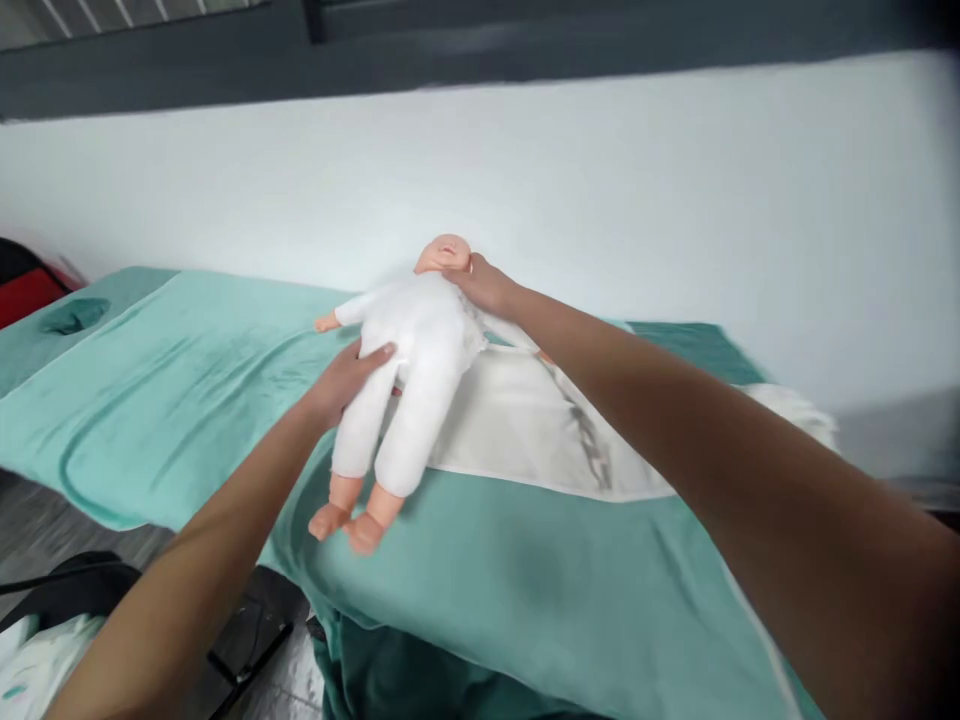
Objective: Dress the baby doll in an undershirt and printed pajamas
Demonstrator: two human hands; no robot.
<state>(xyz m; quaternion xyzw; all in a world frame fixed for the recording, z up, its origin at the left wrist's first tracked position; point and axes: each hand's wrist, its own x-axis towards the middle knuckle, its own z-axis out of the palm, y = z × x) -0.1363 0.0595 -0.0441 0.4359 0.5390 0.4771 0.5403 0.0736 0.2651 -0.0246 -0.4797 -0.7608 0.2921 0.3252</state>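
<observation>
A baby doll (424, 325) with a white cloth body and pink plastic head, hands and feet is held up above a green-covered bed (525, 560). Its feet point toward me and its head is at the far end. My left hand (352, 378) grips the doll at the hip and upper leg, thumb on top. Up at the neck, my right hand (484, 285) has its fingers closed around the doll, partly under the head. Below and to the right of the doll, a white cloth (517, 420) with a greyish printed pattern lies flat on the bed.
Behind the bed rises a white wall (262, 200) with a dark ledge (480, 40) above. A bundled white cloth (791, 410) lies at the right end. At far left are a face hole (75, 316) and a red and black item (30, 290). A white-green package (45, 660) sits lower left.
</observation>
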